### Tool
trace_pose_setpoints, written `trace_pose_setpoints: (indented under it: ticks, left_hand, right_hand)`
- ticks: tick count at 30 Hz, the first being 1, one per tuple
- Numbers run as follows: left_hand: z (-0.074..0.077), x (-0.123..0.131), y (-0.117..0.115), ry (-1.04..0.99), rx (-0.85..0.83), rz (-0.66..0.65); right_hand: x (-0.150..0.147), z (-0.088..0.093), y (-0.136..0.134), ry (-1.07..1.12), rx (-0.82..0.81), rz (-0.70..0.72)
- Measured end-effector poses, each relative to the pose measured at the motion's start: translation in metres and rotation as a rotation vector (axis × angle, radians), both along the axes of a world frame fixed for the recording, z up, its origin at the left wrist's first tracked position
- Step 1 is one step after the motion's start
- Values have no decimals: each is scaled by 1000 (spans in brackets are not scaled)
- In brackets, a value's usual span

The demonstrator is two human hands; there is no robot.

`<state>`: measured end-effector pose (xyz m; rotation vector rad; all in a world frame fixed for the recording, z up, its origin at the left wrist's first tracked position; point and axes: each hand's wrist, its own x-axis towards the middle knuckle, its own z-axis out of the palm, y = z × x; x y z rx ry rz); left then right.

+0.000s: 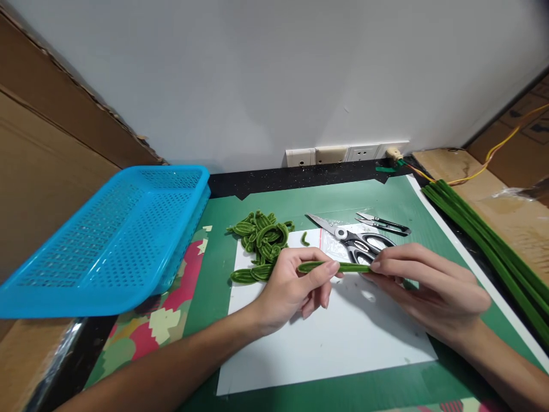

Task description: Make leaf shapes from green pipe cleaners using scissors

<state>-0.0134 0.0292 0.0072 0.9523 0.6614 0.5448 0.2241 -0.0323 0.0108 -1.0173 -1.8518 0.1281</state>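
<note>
A green pipe cleaner (pixel 354 267), bent back on itself at its left end, is stretched level between my two hands above a white sheet (pixel 343 343). My left hand (pixel 295 283) pinches it near the looped end with thumb and fingers. At the other end, the fingertips of my right hand (pixel 429 286) are closed on it. Behind my left hand lies a pile of green pipe-cleaner leaf shapes (pixel 261 232). A short curved green offcut (pixel 305 238) rests to the right of that pile. Scissors (pixel 347 234) with black and grey handles lie behind my right hand, partly covered by it.
Small thread snips (pixel 384 223) lie beyond the scissors. Long green pipe cleaners (pixel 484 246) are bundled along the right edge. A blue perforated basket (pixel 171 240) stands at left. Cardboard (pixel 55 109) borders the left side, and sockets with a plug (pixel 393 154) line the wall.
</note>
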Motion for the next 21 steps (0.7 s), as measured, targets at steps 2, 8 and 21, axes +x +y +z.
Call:
trace_pose_setpoints:
  ticks: [2, 8, 21]
  left_hand:
    - [-1, 1, -1, 14, 19, 25]
    - [1, 4, -2, 45, 47, 73]
    - [5, 2, -3, 110, 79, -17]
  right_hand:
    - [1, 0, 1, -10, 8, 3]
    - [-1, 0, -1, 158, -146, 58]
    - [-11, 0, 0, 507, -472, -105]
